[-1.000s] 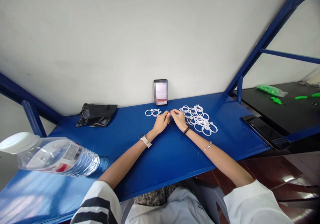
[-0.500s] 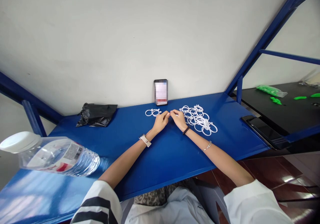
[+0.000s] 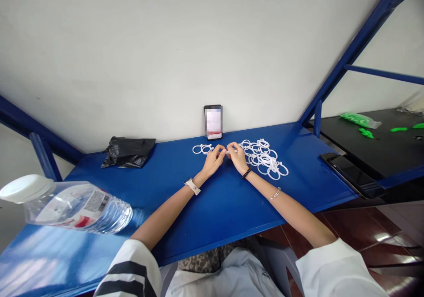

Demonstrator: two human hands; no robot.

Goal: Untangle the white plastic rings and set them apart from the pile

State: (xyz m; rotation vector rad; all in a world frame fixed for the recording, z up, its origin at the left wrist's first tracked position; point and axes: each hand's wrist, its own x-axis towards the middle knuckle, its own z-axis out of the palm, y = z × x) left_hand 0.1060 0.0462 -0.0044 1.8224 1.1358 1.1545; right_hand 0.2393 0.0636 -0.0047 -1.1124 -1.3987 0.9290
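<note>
My left hand (image 3: pixel 214 160) and my right hand (image 3: pixel 237 156) meet near the middle of the blue table, fingertips close together. Between them a bit of a white plastic ring (image 3: pixel 231 152) shows; the fingers cover most of it. Both hands are closed in a pinch. Beside the right hand lies a heap of white curtain rings (image 3: pixel 265 158), each with a small eyelet. Two more white rings (image 3: pixel 198 149) lie side by side just beyond the left hand, one partly behind its fingers.
A phone (image 3: pixel 213 122) leans upright on the wall. To the left are a crumpled black plastic bag (image 3: pixel 127 152) and a large water bottle (image 3: pixel 79 206). A dark phone-like device (image 3: pixel 347 173) lies at the table's right edge. Green pieces (image 3: pixel 359 120) rest on the black table beyond.
My right hand's fingers have lifted and curled slightly, and more of the white piece shows between the hands. The heap and the two rings have not moved.
</note>
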